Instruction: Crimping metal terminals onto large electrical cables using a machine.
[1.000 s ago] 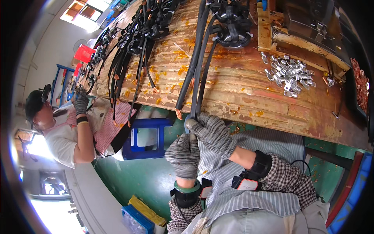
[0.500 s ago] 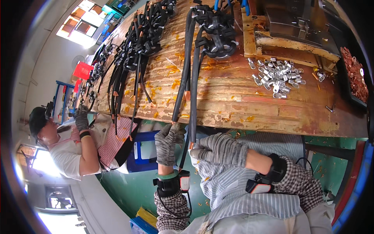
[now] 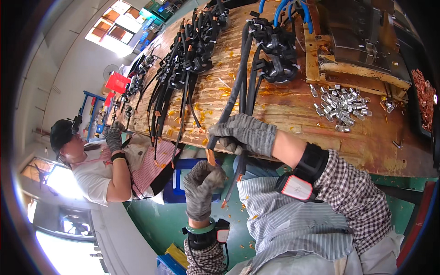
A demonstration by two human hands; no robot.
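The thick black cable runs lengthwise from the coil bundle, near the far side of the workbench, toward the near edge; its long axis slants leftward as it comes closer to the person, and its bare copper end points down and slightly away from the bench, at that near edge; the right hand, in a grey knitted glove, reaches across from the right with its back upward, the forearm slanting in over the near edge; its fingers are closed around the cable a little above the copper; the left hand, gloved alike, stands lower, just outside the near edge, its forearm rising almost straight up; its fingers are curled right by the copper tip, though I cannot tell whether they grip it or only lie beside it; two other cable ends hang past the near edge below the right hand, their copper tips pointing downward; a pile of silver lugs lies toward the right end of the bench, in front of the metal machine; a black tray with copper pieces sits along the right end; to the left, a heap of black cables stretches from the far side toward the near edge.
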